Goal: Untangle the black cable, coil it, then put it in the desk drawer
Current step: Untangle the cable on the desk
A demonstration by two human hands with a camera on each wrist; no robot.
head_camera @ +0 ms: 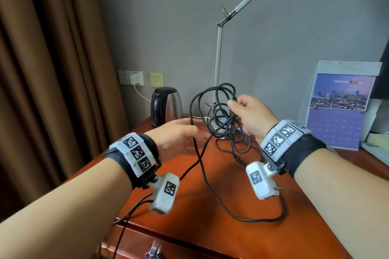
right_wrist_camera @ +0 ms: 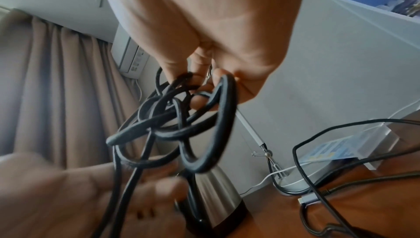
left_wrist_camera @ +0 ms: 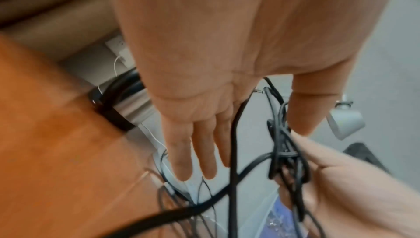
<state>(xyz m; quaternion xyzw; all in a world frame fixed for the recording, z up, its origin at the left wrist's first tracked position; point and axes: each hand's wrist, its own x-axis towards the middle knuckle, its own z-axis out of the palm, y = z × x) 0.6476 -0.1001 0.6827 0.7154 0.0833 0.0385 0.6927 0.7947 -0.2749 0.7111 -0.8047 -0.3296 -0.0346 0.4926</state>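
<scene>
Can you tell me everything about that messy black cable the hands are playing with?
The black cable is a long, thin, round cord with a dull, rubbery look. It is not coiled yet: many loops cross in a knotty bunch. The right hand pinches that bunch and holds it up above the reddish wooden desk. The left hand, fingers straight, reaches in among the hanging strands. From the bunch, loops droop onto the desk, and one long strand curves across the top toward its front edge. Its ends cannot be made out.

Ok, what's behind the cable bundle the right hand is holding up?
Behind the cable held by the right hand stand the lamp's pole and its base on the desk, then the grey wall. Loops cover most of the base.
</scene>
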